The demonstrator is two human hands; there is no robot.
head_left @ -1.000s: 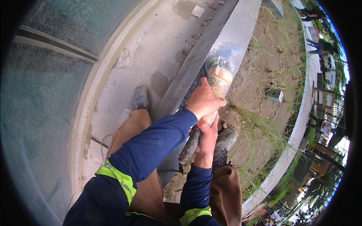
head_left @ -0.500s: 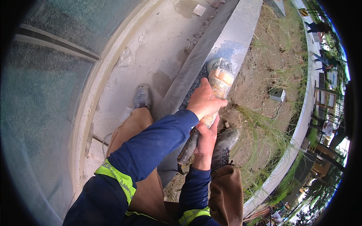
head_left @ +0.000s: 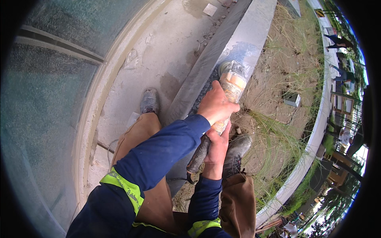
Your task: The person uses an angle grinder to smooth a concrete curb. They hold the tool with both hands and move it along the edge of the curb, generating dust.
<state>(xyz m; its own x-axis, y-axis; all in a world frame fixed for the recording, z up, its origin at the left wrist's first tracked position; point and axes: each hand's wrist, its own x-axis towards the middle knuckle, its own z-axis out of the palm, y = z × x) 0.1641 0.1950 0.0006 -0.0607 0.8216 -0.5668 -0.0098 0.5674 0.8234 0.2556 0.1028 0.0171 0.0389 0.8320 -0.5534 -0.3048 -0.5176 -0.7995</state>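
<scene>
Concrete ledge (head_left: 254, 25) runs from top centre down toward the person's legs; use it as the landmark. Power tool (head_left: 232, 83), dusty, orange and grey, sits over the ledge, its round disc (head_left: 226, 67) at the ledge's top face; exact contact can't be told. Bluish wet patch (head_left: 243, 52) on the ledge just past the tool's head; dark speckled strip (head_left: 205, 90) along the ledge's left edge.

Left hand (head_left: 215, 104): grip closed round the tool's body, over the ledge. Right hand (head_left: 218, 144): grip closed on the tool farther back, near the ledge's right side, next to a dark cylindrical part (head_left: 199, 154).

Left of the ledge: concrete floor (head_left: 158, 51), left shoe (head_left: 149, 101), pale flat piece (head_left: 210, 10), then glass panels (head_left: 47, 103) well apart. Right of the ledge: soil bed (head_left: 260, 87) with grass (head_left: 274, 133), right shoe (head_left: 238, 148), small metal box (head_left: 292, 99). Beyond the bed, far right of the ledge: pale curb (head_left: 326, 95), people.
</scene>
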